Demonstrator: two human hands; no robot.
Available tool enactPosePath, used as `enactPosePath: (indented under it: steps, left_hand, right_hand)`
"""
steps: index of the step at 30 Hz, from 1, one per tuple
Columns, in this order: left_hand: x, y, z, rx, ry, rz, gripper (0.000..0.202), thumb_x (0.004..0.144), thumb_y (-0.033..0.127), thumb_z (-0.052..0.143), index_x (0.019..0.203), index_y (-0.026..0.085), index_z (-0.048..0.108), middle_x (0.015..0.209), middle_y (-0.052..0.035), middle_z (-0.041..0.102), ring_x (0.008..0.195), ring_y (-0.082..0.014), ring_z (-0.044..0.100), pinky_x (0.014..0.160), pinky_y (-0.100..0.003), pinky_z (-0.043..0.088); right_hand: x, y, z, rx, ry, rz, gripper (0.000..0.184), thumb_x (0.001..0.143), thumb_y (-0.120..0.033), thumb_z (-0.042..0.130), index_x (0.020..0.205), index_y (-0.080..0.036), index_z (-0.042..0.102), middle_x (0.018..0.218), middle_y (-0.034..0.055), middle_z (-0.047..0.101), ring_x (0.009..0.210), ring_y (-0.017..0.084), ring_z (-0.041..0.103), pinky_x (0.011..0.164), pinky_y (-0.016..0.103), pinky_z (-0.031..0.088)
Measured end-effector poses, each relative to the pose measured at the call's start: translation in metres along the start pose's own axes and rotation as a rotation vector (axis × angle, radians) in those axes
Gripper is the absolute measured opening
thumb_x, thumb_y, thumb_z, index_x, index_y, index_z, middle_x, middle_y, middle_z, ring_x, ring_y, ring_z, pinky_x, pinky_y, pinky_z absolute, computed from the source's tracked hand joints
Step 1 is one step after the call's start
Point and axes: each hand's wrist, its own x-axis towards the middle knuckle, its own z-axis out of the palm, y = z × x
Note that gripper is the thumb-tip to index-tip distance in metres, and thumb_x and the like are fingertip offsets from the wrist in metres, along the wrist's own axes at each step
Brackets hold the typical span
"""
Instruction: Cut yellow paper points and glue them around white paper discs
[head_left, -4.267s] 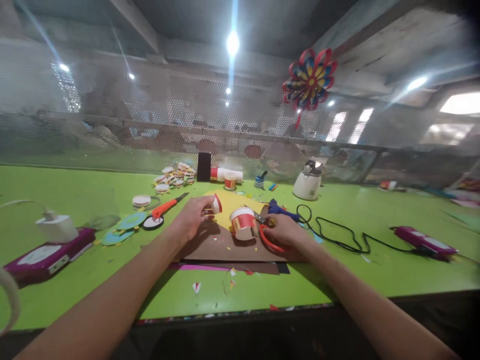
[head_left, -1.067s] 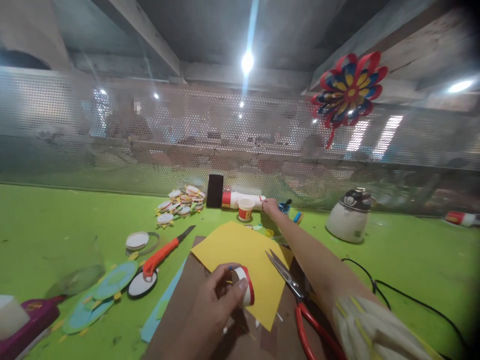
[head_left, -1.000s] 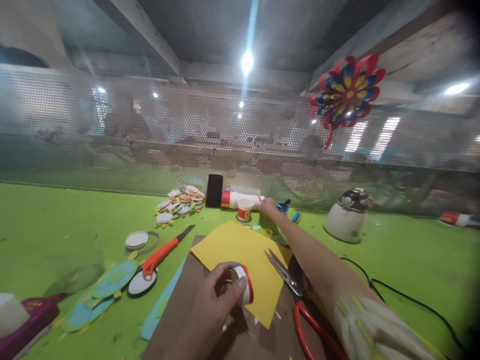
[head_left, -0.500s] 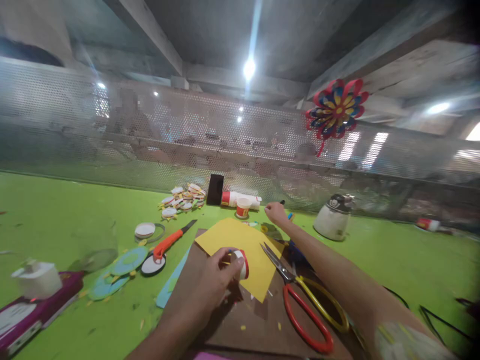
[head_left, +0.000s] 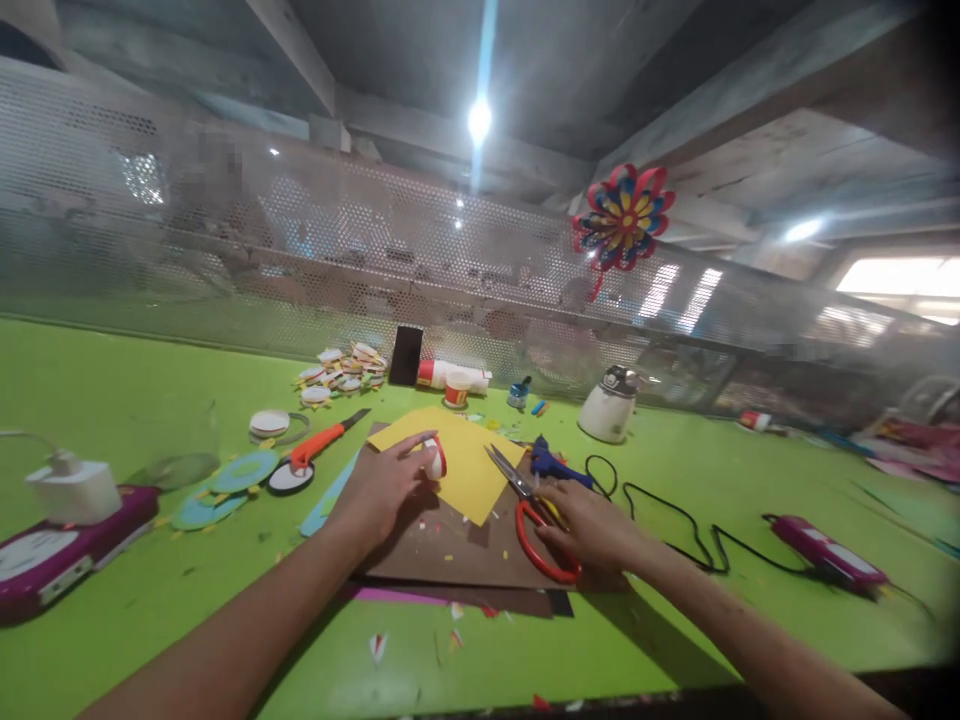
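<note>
My left hand (head_left: 379,497) is closed around a small red-and-white piece of paper cup (head_left: 436,458), above the yellow paper sheet (head_left: 476,470). Over the yellow handle of the large scissors (head_left: 517,478), my right hand (head_left: 596,522) has its fingers curled. Their blades point away to the left over the yellow sheet, and the red handle (head_left: 529,550) lies nearer to me. Under the sheet is a brown board (head_left: 442,560) strewn with paper scraps. A blue glue gun (head_left: 551,462) rests just beyond my right hand.
An orange-handled cutter (head_left: 319,447), blue paper discs (head_left: 244,472) and a purple power strip (head_left: 90,545) lie left. Behind stand a phone (head_left: 406,355), a paper cup (head_left: 457,388), a small blue bottle (head_left: 518,394) and a white kettle-like jar (head_left: 609,405). A black cord (head_left: 697,555) runs right.
My right hand has come back from the far side, near the blue bottle, to the scissors handles. My left hand still holds the cup piece. The camera view has shifted.
</note>
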Motion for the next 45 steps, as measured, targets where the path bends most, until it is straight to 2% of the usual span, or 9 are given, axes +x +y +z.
enactPosePath:
  steps: [3,7,13,17,24,29,37,41,45]
  left_hand:
    - [0.003,0.004,-0.003,-0.058,0.000,0.001,0.035,0.055,0.016,0.081,0.089,0.015,0.069,0.127,-0.0110,0.057,0.080,-0.0167,0.064,0.067,-0.027,0.055]
    - [0.005,0.015,0.000,-0.088,0.017,-0.015,0.041,0.065,0.020,0.076,0.103,0.016,0.064,0.097,-0.0090,0.067,0.078,-0.0170,0.064,0.072,-0.029,0.054]
    - [0.008,0.018,0.000,-0.092,0.044,-0.046,0.041,0.066,0.014,0.076,0.103,0.017,0.058,0.087,-0.0057,0.068,0.075,-0.0152,0.066,0.072,-0.027,0.052]
    - [0.010,0.014,-0.003,-0.082,0.035,-0.087,0.032,0.071,0.021,0.074,0.099,0.019,0.059,0.087,-0.0047,0.067,0.067,-0.0145,0.066,0.066,-0.025,0.052]
    - [0.011,0.012,-0.004,-0.102,0.006,-0.145,0.028,0.077,0.038,0.068,0.090,0.016,0.059,0.077,-0.0063,0.066,0.069,-0.0177,0.068,0.071,-0.028,0.054]
    - [0.011,0.020,-0.002,-0.131,0.008,-0.060,0.023,0.075,0.032,0.071,0.088,0.015,0.062,0.086,-0.0069,0.067,0.076,-0.0171,0.067,0.078,-0.030,0.054]
    - [0.004,0.032,0.005,-0.102,0.053,0.041,0.050,0.068,0.021,0.077,0.115,0.020,0.058,0.102,-0.0073,0.068,0.090,-0.0186,0.066,0.092,-0.035,0.049]
    - [0.000,0.032,0.011,-0.091,0.024,0.057,0.052,0.070,0.022,0.076,0.119,0.020,0.057,0.107,-0.0082,0.068,0.098,-0.0217,0.065,0.095,-0.037,0.048]
    - [-0.004,0.032,0.018,-0.158,0.022,0.031,0.042,0.074,0.021,0.072,0.115,0.017,0.061,0.112,-0.0105,0.066,0.101,-0.0249,0.065,0.095,-0.039,0.049]
  right_hand:
    - [-0.003,-0.002,0.005,0.029,-0.031,0.020,0.059,0.078,-0.028,0.058,0.135,-0.025,0.047,0.119,0.0132,0.059,0.105,0.031,0.057,0.085,0.040,0.042]
    - [0.012,0.000,0.008,0.111,-0.087,0.122,0.072,0.070,-0.022,0.069,0.137,-0.023,0.042,0.114,0.0105,0.063,0.098,0.028,0.061,0.080,0.036,0.047]
    - [0.033,0.005,0.009,0.238,-0.115,0.248,0.030,0.092,-0.031,0.056,0.118,-0.017,0.057,0.118,0.0080,0.060,0.098,0.021,0.061,0.083,0.042,0.052]
    - [0.035,0.009,0.000,0.372,-0.065,0.283,0.027,0.091,-0.030,0.057,0.114,-0.016,0.059,0.115,0.0071,0.061,0.097,0.021,0.062,0.081,0.040,0.053]
    - [0.031,-0.004,-0.014,0.831,0.153,0.139,0.019,0.083,-0.029,0.053,0.096,-0.015,0.057,0.077,0.0032,0.067,0.069,0.018,0.066,0.065,0.031,0.055]
    - [0.041,-0.028,-0.019,1.039,0.211,-0.034,0.026,0.074,-0.037,0.053,0.093,-0.019,0.051,0.077,0.0043,0.067,0.071,0.020,0.068,0.071,0.037,0.056]
    - [0.053,-0.027,0.006,1.000,0.212,-0.178,0.051,0.067,-0.024,0.061,0.115,-0.019,0.047,0.079,0.0001,0.060,0.076,0.019,0.060,0.072,0.033,0.050]
    - [0.033,-0.035,0.007,0.853,0.143,-0.194,0.038,0.080,-0.032,0.057,0.114,-0.019,0.047,0.091,0.0043,0.061,0.081,0.019,0.059,0.073,0.032,0.049]
    - [0.012,-0.048,-0.002,0.688,0.201,-0.105,0.031,0.084,-0.037,0.055,0.109,-0.020,0.048,0.096,0.0050,0.062,0.083,0.019,0.058,0.075,0.032,0.047]
